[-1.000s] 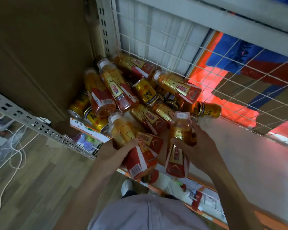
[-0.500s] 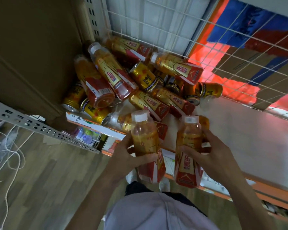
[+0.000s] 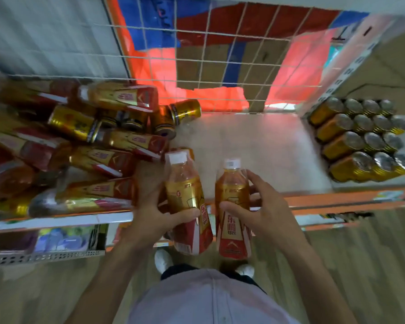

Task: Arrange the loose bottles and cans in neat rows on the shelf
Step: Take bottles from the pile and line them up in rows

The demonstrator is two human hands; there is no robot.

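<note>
Both bottles have moved right, clear of the heap, since a moment ago, and the rows of cans [image 3: 360, 139] at the far right have come into sight. Nearest, white shoes [image 3: 163, 260] stand on the wood floor [image 3: 360, 265]. Over the orange shelf rail [image 3: 337, 199], the left hand [image 3: 154, 213] wraps thumb and fingers round the left bottle [image 3: 185, 195]. The right hand [image 3: 264, 213] grips the right bottle [image 3: 232, 206] the same way, thumb across the label. The two bottles sit side by side, just apart. Their long axes run toward the back of the shelf [image 3: 255, 148], white caps leading and red bases toward the person. Just left of the left hand, the jumbled pile [image 3: 91, 141] of bottles and cans lies sideways. A wire grid [image 3: 220, 66] closes the rear.
</note>
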